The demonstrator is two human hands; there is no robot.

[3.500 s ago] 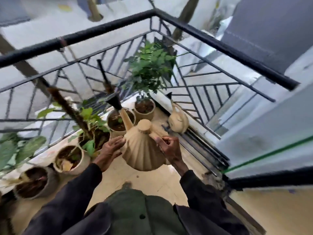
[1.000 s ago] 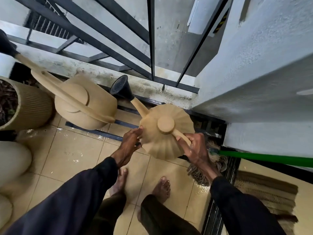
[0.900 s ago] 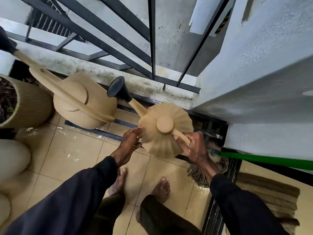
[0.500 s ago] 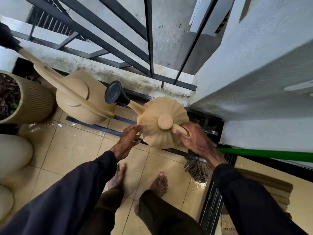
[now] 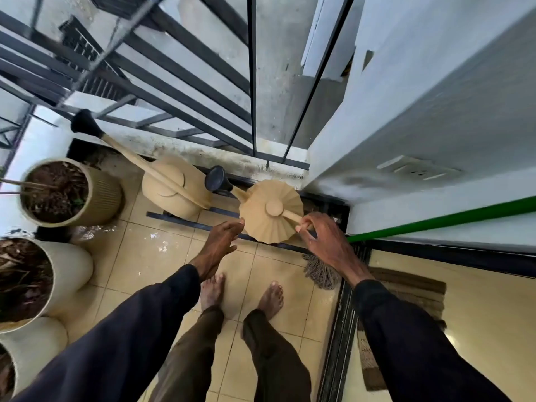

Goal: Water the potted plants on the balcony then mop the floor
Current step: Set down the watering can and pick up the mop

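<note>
1. Watering cans, count two. The pleated beige plastic watering can (image 5: 269, 216), cone-shaped with a round cap and a black spout rose (image 5: 216, 179), is at the far right corner of the tiled beige floor (image 5: 145, 256), next to the wall. Contact with the floor cannot be confirmed.
2. The smooth rounded beige watering can (image 5: 171, 195) stands just left of it, at the foot of the black metal railing (image 5: 252, 82). Its long spout points up and left.
3. Hands, count two. The left hand (image 5: 222, 242) has its fingers extended, with the fingertips touching the pleated can's left side.
4. The right hand (image 5: 324, 239) has loosely curled fingers, and thumb and forefinger pinch the end of the can's handle.
5. Plant pots, count three, along the floor's left edge:
   - one ribbed beige pot (image 5: 101, 195)
   - two smooth cream pots (image 5: 72, 271) (image 5: 37, 352)
   All three contain soil.
6. Mop, count one. The green mop handle (image 5: 441, 220) slants in from the right edge, and its brown string head (image 5: 320, 272) lies on the floor below the right hand.
7. Bare feet, count two (image 5: 211, 288) (image 5: 271, 297), stand on the tiles near the mop head.
</note>
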